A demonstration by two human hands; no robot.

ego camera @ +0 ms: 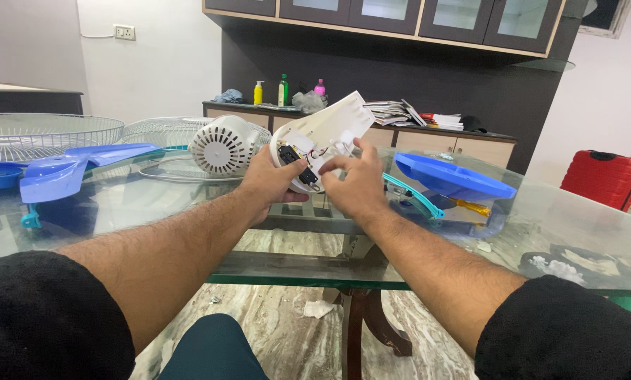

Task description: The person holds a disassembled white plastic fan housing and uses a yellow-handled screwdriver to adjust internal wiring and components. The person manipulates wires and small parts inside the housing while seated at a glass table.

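Holding a white fan housing (324, 137) up over the glass table (428, 260), the left hand (272, 179) is closed around its near left edge, while the right hand (358, 184) pinches at the wiring inside — fingers bent, thumb pressed in. Far behind stand three bottles: yellow (258, 93), green (284, 90), pink (320, 87).

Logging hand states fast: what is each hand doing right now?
Left hand: closed around the white fan housing panel, held above the glass table.
Right hand: gripping the same panel, fingers at its wiring.
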